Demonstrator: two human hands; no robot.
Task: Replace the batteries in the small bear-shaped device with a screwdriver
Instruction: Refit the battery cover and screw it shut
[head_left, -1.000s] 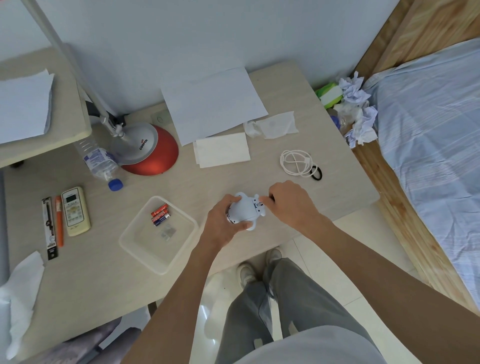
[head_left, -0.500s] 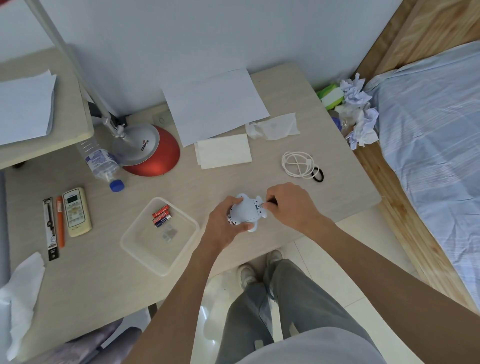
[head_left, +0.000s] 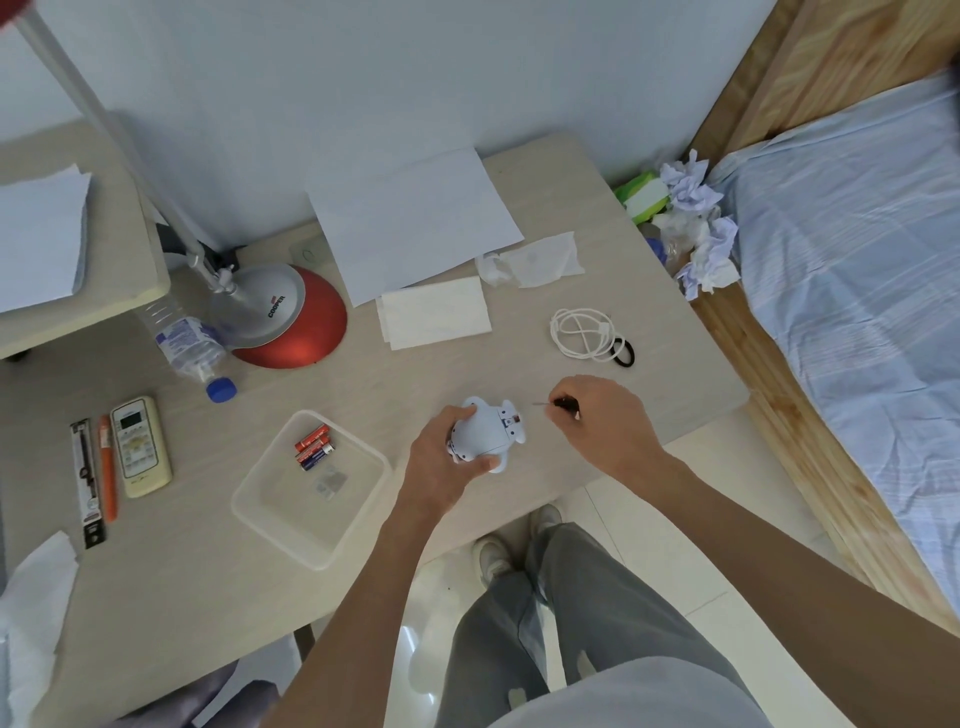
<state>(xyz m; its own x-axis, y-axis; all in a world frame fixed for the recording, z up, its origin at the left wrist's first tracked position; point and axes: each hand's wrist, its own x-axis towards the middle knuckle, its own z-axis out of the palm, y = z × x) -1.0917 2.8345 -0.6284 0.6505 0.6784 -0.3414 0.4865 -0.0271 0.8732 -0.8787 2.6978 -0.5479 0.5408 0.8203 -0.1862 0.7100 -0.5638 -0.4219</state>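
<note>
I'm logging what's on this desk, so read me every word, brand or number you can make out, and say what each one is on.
"COOPER": on the silver top of the desk lamp base.
Water bottle label: printed, too blurred to read.
Remote control: screen and button markings too small to read.
Batteries: print too small to read.
Black package: lettering too small to read.

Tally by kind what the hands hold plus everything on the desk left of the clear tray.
bear device: 1
screwdriver: 1
remote control: 1
orange pen: 1
long black packet: 1
water bottle: 1
white tissue: 1
Total: 7
</note>
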